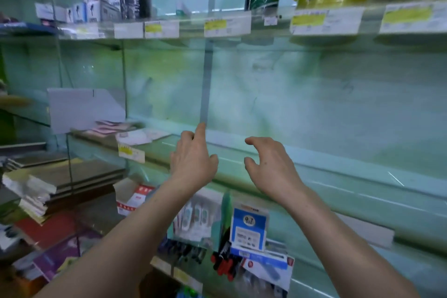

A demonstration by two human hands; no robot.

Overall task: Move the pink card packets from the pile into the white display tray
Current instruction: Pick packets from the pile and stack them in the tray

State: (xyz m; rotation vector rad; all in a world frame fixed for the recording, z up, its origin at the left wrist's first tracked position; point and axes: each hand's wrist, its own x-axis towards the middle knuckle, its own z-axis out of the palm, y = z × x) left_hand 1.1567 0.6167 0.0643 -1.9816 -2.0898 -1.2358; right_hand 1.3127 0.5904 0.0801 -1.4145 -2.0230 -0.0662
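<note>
Neither hand holds anything. The left hand (193, 162) hangs over the near edge of the glass shelf (314, 176) with its index finger stretched toward the far wall and its other fingers loosely bent. The right hand (271, 167), just to its right, has its fingers spread and gently hooked around empty air. Both are well apart from the goods.

The pink card packets (108, 127) lie further left on the same shelf, a loose, overlapping pile of flat sleeves, blurred in this view. Right behind them stands the white display tray (79, 109), a folded card piece with a tall back panel. Whether some packets already sit inside it or only lie at its foot cannot be told. Paler flat packets (142, 136) lie just right of the pink ones, above a yellow price label (130, 151) on the shelf edge.

By their look the pink packets are thin, light and somewhat bendy, likely in slick film, so they will probably slide over one another and over the glass. A sensible hold is a pinch on the near edge, thumb on top and fingers underneath, taking a few at a time and keeping them flat so they do not fan out. The tray looks like light card too and may shift if pushed, so steadying it with the other hand would be wise
</note>
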